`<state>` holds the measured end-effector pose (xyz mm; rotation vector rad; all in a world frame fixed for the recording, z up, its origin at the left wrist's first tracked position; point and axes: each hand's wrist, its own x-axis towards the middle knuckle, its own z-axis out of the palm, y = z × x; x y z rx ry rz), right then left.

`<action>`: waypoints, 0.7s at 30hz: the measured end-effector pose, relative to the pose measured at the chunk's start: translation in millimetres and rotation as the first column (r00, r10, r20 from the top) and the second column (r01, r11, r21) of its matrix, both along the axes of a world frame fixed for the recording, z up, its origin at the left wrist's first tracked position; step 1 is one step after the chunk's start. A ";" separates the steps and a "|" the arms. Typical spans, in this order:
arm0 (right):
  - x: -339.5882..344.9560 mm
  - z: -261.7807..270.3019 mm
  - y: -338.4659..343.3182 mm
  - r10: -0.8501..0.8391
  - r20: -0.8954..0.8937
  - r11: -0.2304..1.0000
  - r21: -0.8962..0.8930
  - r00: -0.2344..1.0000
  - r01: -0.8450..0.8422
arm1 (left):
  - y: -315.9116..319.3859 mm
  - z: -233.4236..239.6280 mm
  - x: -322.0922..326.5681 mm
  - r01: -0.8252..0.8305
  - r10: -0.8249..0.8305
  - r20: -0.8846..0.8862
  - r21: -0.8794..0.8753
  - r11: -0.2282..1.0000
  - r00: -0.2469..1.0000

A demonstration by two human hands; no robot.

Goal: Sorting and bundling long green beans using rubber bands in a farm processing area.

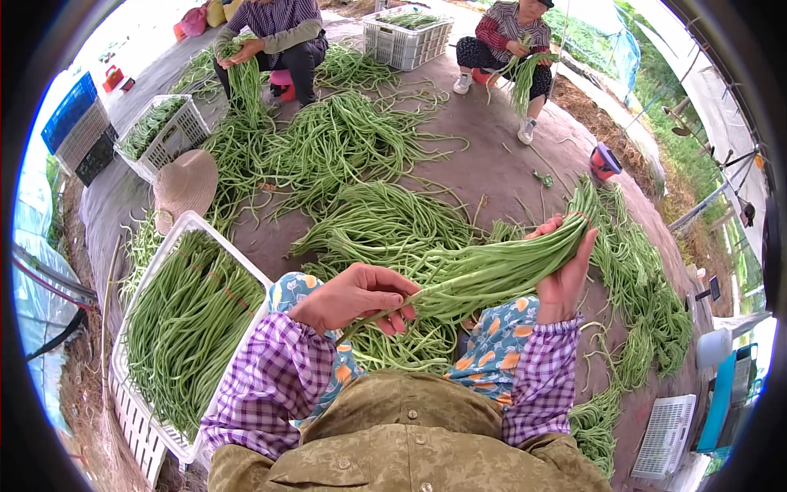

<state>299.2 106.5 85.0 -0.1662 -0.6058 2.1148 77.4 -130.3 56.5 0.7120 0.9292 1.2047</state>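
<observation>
A thick bundle of long green yardlong beans (492, 270) stretches across in front of me, tied near one end with a reddish band (579, 215). My right hand (562, 270) grips it around the banded end. At the other end, my left hand (363, 298) pinches a bean (424, 291) between thumb and fingers. Loose beans (399, 353) lie on the ground between my knees, and a larger heap (393, 215) spreads just beyond. To my left stands a white plastic crate (200, 224) filled with banded bean bundles (190, 326).
Two people (276, 31) (513, 43) sit ahead, holding beans. More beans (344, 135) cover the ground. A straw hat (187, 181) rests by a second bean-filled crate (184, 132); another crate (399, 46) stands behind. Rows of beans (645, 295) line my right, near a red-and-purple container (604, 162).
</observation>
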 end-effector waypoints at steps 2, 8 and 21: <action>0.6 0.6 0.2 0.010 -0.010 1.000 0.018 1.000 -0.010 | -0.6 -3.0 -1.4 0.008 -0.008 0.022 0.009 1.000 1.000; -11.7 2.1 -13.1 0.064 0.050 0.998 -0.010 0.997 -0.064 | 8.1 3.2 7.5 0.051 -0.051 -0.034 0.007 0.999 0.998; -32.5 -4.1 -46.3 0.055 0.152 0.996 -0.079 0.987 -0.044 | 36.4 22.6 70.1 -0.260 0.349 -0.492 0.242 0.935 0.797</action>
